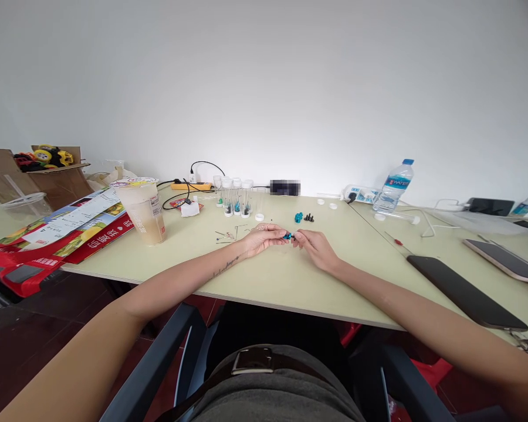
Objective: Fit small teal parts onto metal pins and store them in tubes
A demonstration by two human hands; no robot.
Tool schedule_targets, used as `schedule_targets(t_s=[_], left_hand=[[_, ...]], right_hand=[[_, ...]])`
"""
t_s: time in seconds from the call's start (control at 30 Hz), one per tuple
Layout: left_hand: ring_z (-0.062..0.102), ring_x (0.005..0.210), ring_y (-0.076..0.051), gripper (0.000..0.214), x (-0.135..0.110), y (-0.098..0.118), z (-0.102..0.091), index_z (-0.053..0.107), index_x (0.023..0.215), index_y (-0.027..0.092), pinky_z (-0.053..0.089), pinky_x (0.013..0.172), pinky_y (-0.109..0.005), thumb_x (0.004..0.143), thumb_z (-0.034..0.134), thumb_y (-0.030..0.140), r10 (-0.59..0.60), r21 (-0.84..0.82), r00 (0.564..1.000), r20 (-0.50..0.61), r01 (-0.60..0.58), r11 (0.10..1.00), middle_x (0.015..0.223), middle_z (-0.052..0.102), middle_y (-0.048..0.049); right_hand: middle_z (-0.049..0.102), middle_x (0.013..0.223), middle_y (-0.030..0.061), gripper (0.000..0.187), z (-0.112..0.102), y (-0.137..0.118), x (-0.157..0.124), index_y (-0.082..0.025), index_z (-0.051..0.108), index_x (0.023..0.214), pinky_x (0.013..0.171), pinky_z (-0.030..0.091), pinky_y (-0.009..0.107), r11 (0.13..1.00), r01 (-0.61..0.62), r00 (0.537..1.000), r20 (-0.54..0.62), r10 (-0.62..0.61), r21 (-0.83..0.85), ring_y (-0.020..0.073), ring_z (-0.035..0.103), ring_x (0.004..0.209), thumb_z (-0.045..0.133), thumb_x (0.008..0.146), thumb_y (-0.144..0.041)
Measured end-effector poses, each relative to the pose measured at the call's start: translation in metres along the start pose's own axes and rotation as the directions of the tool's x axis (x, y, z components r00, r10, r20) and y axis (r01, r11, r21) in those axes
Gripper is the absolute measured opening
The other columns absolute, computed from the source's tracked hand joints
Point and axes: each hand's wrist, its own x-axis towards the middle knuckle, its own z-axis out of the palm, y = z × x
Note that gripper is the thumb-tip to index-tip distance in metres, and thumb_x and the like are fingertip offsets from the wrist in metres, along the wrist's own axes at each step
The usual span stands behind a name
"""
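Counter [264, 287]: left hand [265, 239] and right hand [315, 248] nearly meet over it, in from front edge. Tubes [236, 196] stand toward back edge. Loose blue bits [298, 217], black bits [308, 218] nearby, likely still to do. Left grip pinches blue part [287, 237], right a dark piece [293, 237]; joint looks unfinished.

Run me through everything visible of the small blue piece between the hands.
The small blue piece is bright blue and slightly glossy; its material is unclear. The left hand pinches it, covering much of its shape. It is held above the pale table, roughly level. A small dark part shows at its right end, gripped by the right hand; whether the two are joined is too small to tell.
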Motion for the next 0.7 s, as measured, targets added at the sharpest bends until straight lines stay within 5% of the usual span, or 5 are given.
schedule_targets(t_s=[0.2,0.37,0.7], left_hand=[[0.063,0.073,-0.011,0.017,0.0024,-0.0004,-0.0035,0.067,0.082,0.008,0.047,0.079,-0.024,0.069,0.069,0.019,0.016,-0.034,0.998,-0.061,-0.018,0.999,0.075,0.067,-0.0063],[0.063,0.071,-0.011,0.017,0.0023,-0.0008,-0.0038,0.067,0.08,0.007,0.047,0.075,-0.023,0.069,0.07,0.019,0.01,-0.017,1.0,-0.023,-0.01,1.0,0.073,0.067,-0.0064],[0.064,0.074,-0.013,0.022,0.0018,-0.0009,-0.0049,0.065,0.083,0.007,0.047,0.074,-0.024,0.068,0.071,0.021,-0.019,0.039,1.0,0.007,0.018,0.999,0.076,0.066,-0.0075]], right_hand=[[0.061,0.096,0.0049,0.034,0.0013,-0.0023,-0.0005,-0.022,0.046,0.115,0.063,0.043,0.029,1.0,0.013,0.992,-0.126,-0.015,-0.021,0.0139,0.055,0.063,0.04,0.088,-0.043],[0.06,0.093,0.0052,0.024,0.0036,-0.0035,-0.0007,-0.023,0.052,0.102,0.066,0.043,0.03,0.989,0.076,0.993,-0.078,-0.086,-0.131,0.015,0.055,0.066,0.04,0.089,-0.039],[0.061,0.069,0.0008,0.035,0.0,-0.0052,0.0001,-0.021,0.052,0.075,0.063,0.04,0.027,0.991,-0.009,0.998,0.057,0.017,-0.133,0.0151,0.057,0.065,0.03,0.092,-0.042]])
